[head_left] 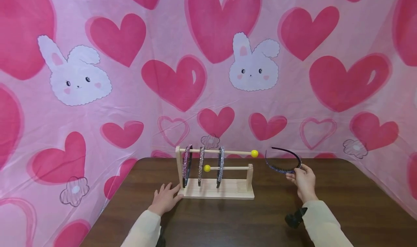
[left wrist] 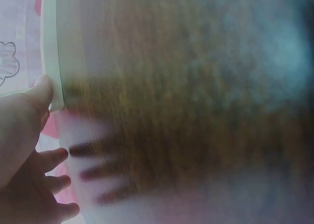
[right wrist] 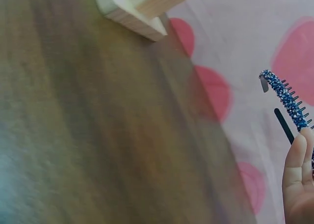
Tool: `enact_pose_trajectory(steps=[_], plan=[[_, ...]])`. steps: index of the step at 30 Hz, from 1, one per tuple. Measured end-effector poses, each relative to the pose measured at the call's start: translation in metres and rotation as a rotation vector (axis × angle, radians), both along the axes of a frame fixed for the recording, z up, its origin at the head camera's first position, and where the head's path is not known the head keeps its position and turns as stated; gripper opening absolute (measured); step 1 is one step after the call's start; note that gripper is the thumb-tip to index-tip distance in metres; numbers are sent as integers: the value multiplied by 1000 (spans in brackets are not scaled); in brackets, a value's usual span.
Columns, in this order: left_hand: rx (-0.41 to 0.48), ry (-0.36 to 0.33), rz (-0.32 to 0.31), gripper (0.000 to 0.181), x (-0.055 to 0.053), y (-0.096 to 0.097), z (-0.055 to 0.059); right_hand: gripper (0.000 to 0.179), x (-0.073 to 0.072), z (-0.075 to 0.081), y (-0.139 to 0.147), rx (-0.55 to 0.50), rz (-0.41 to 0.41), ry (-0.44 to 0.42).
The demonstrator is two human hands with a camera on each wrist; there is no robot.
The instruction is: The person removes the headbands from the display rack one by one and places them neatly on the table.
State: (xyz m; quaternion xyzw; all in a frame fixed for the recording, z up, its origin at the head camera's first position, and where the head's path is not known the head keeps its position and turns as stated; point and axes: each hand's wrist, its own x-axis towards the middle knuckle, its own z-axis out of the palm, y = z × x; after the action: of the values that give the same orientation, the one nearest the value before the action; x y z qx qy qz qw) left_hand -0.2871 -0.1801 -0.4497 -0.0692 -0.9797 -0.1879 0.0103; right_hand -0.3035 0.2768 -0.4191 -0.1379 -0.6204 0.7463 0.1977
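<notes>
My right hand [head_left: 304, 180] pinches a headband [head_left: 278, 170] at one side, holding it up to the right of a wooden two-rod rack [head_left: 215, 194]. This band carries blue glitter and a row of comb teeth, clear in the right wrist view. At the rack's left end, my left hand [head_left: 165, 199] rests with fingers spread and its thumb [left wrist: 45, 89] against the base. On the upper rod hang a pink glitter headband [head_left: 186, 164], a champagne-silver one [head_left: 201, 167] and a pale blue-silver one [head_left: 221, 165].
Yellow balls cap the upper rod [head_left: 254, 153] and the shorter lower rod [head_left: 207, 168], at opposite ends. The rack stands on a dark wooden table [head_left: 228, 221]. Behind the table's far edge hangs a pink cloth [head_left: 215, 98] with hearts and rabbits.
</notes>
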Motion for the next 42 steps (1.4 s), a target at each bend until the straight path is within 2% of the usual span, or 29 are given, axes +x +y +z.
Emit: enact_pose_trajectory(steps=[7,14,18,25,33,37,42], plan=[[-1,-4,6,48,0,-1,-1,51,-3,-23,-9,39,26,-51],[7,-18,8,49,-1,-2,-3,56,-3,-34,-15,-29,54,-106],[15,-18,13,48,-2,-2,-5,57,-5,-37,-18,-55,54,-130],[7,-14,9,49,-3,-1,-5,57,-5,-35,-25,-31,-9,-170],[2,-14,-2,50,-2,0,-1,60,-4,-33,-28,21,-9,-229],[-3,-9,-6,50,-2,0,0,61,-5,-32,-28,15,-20,-260],[-2,-10,-6,49,-1,-1,0,61,-5,-32,-29,-10,-29,-259]])
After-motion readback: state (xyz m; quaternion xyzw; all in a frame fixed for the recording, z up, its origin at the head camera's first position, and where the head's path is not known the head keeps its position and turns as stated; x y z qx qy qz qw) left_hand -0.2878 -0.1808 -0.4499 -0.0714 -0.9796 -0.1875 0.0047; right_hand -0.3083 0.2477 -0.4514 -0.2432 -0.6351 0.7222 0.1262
